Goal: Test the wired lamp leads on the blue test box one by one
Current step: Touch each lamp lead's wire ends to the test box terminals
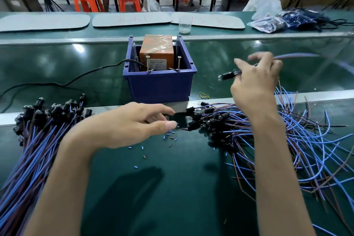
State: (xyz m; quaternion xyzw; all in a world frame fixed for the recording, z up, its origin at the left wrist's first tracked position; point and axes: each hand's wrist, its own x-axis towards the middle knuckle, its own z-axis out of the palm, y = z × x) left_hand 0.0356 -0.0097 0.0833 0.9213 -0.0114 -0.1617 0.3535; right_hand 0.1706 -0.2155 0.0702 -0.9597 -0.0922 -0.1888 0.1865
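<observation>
Pinched between thumb and fingers of the right hand (254, 82): a single wired lamp lead (228, 75), black lamp holder on thin blue wire. Lamp end poking out left of the grip, wire trailing off blurred to its right. Held left-facing toward the blue plastic test box (161, 84) but apart from it, well clear of the two upright metal screws (148, 64) at the box's near rim, in front of an orange taped block (157, 50).

By the look of it, one lead lifted and contact not yet made. Next move likely calls for turning the bare wire ends toward the screws, one on each, then watching the lamp.

Below and left of that grip, the left hand (130, 124): fingers loosely spread, gripping nothing that shows, fingertips just beside the loose heap of blue and brown leads (229, 120); touching or not, cannot tell. Farther left, a tidier bundle of like leads (38, 130) on the dark green bench mat (172, 188).
</observation>
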